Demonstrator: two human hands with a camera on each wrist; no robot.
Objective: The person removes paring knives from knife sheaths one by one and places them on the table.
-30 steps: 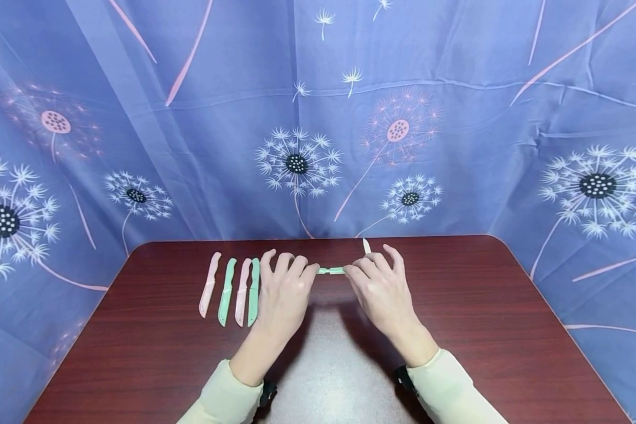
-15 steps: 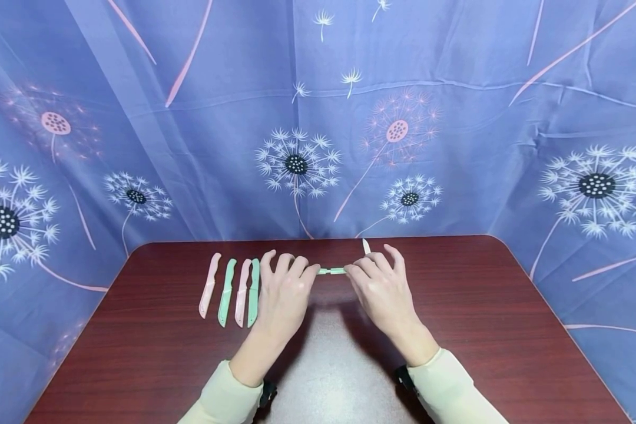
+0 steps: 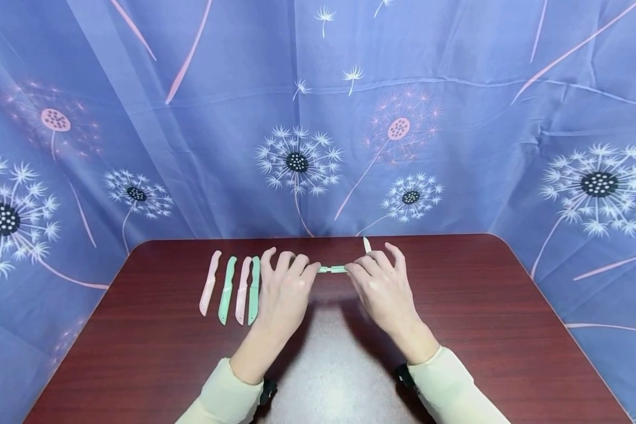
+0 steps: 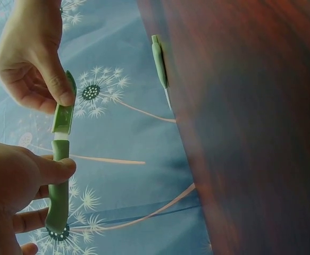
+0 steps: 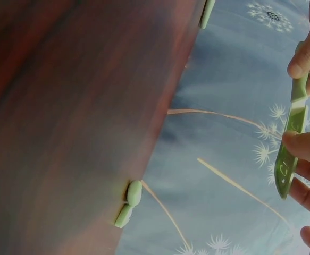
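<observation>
In the head view my left hand grips the green handle of a small knife. My right hand pinches the knife's green sheath by thumb and fingers. Handle and sheath lie in one line between the hands, raised above the table, and a short strip of pale blade shows in the gap between them. The rest of the blade is hidden in the sheath. Behind my right hand lies another knife with a white blade; its green handle shows in the left wrist view.
Left of my left hand, several sheathed knives lie side by side: a pink knife, a green knife, a second pink one and a second green one. The dark red table ends at a blue dandelion-print curtain.
</observation>
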